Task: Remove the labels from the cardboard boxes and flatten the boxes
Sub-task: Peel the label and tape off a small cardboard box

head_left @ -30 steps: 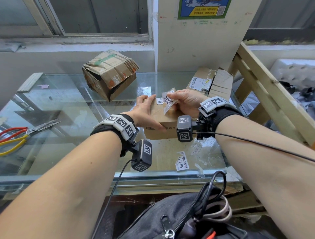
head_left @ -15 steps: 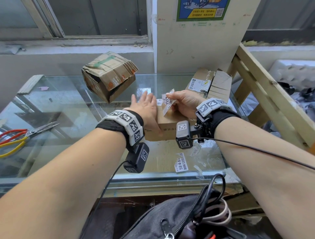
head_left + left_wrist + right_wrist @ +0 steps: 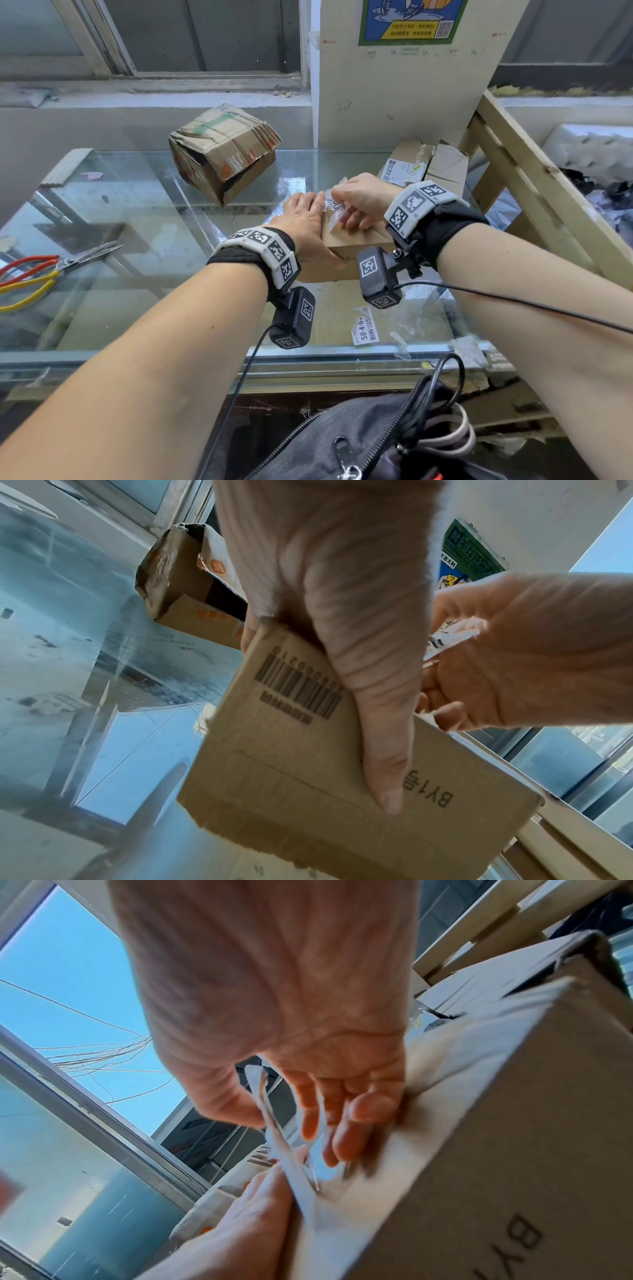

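On glass, left hand (image 3: 305, 222) grips one box (image 3: 356, 240); right hand (image 3: 363, 200) pinches one label (image 3: 334, 209).

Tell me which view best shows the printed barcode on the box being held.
The left wrist view: the barcode lies sharp and unobstructed on the box side, beside the left hand's thumb. In the head view that side is hidden behind the left hand and wrist. The right wrist view shows only blurred cardboard and part of the printed lettering.

The head camera is looking down from above; both wrist cameras are looking up, very close, sharing the small box (image 3: 356, 245) at 12 o'clock.
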Demonstrator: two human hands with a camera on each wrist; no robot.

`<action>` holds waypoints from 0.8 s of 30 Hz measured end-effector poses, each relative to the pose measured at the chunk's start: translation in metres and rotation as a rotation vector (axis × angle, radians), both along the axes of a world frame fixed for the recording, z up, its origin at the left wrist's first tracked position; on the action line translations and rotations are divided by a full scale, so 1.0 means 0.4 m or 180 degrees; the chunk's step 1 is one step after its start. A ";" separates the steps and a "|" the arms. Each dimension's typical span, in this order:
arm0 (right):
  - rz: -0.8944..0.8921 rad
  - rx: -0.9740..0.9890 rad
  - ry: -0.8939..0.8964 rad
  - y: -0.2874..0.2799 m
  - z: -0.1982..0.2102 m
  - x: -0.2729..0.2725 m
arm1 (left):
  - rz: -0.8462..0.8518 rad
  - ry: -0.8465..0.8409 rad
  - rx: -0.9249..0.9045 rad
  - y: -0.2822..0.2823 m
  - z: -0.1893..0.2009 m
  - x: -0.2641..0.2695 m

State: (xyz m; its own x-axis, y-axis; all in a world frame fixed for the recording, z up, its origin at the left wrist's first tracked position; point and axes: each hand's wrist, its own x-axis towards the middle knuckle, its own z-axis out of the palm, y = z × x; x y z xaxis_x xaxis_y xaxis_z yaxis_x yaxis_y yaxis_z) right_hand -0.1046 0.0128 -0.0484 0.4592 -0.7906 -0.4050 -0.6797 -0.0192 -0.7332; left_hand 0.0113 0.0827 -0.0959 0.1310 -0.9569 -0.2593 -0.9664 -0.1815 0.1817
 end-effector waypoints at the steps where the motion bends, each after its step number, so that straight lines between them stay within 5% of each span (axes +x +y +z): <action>1: 0.0042 0.0028 0.0149 -0.001 0.002 0.000 | -0.0008 -0.0006 -0.0007 0.000 0.002 -0.001; 11: 0.0159 -0.0244 0.0777 0.006 0.001 0.012 | 0.0026 0.0075 0.0032 0.004 0.008 -0.004; 24: 0.0178 -0.0214 0.0663 0.010 -0.004 0.010 | 0.0057 0.0139 0.0038 0.007 0.011 -0.008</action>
